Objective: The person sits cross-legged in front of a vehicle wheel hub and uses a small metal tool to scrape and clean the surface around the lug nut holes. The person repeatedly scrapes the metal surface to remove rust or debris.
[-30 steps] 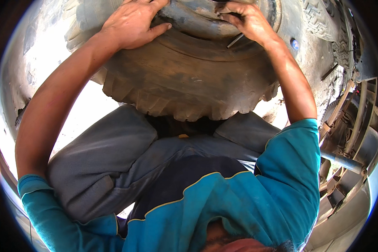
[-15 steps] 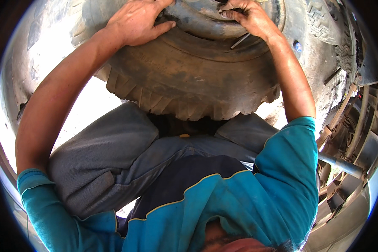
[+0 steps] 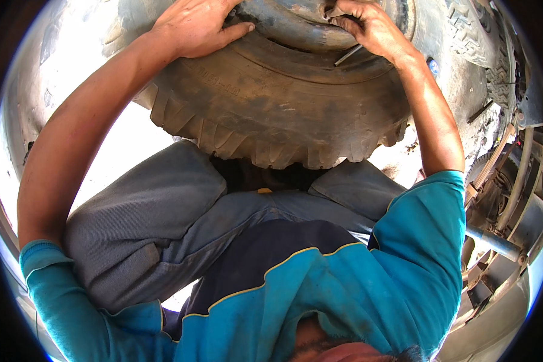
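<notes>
A large brown, dusty tyre (image 3: 283, 114) with deep tread lugs stands in front of my knees. It surrounds a worn grey wheel rim (image 3: 295, 30) at the top of the view. My left hand (image 3: 196, 29) lies over the tyre's left side with the thumb stretched toward the rim; its fingertips are partly cut off by the upper edge. At the rim's right part my right hand (image 3: 371, 30) has thumb and fingers pinched together beside a dark opening. Whatever lies between them is too small to name. Below that hand a thin metal rod (image 3: 348, 55) slants across the rim's edge.
More tyre tread (image 3: 467, 39) shows at the upper right. A small blue round object (image 3: 432, 66) lies beyond my right forearm. Rusty metal framework (image 3: 516, 181) and a grey cylindrical bar (image 3: 495, 242) are at the far right. My bent legs (image 3: 157, 199) flank the tyre.
My right hand and forearm have shifted slightly right and down, still pinching at the rim. My left hand has barely moved, its thumb still extended. The tyre appears slightly higher in view.
</notes>
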{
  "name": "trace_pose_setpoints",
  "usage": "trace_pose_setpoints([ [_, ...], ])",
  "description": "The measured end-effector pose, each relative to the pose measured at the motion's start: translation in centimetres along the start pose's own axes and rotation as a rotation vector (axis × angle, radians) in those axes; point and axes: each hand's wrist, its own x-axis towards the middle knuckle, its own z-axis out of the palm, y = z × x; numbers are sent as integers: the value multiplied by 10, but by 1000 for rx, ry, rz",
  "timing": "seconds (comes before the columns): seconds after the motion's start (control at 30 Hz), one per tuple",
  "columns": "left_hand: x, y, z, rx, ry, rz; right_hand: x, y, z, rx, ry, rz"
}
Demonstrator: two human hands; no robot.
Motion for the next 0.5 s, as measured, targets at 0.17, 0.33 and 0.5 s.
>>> trace_pose_setpoints([
  [0.17, -2, 8, -6, 35, -7, -25, -4, 9, 15, 259, 87, 105],
  [0.33, -4, 4, -7, 13, -37, -47, -3, 6, 15, 246, 83, 137],
  [0.5, -3, 1, 0, 101, 29, -31, 1, 2, 16, 108, 96, 44],
])
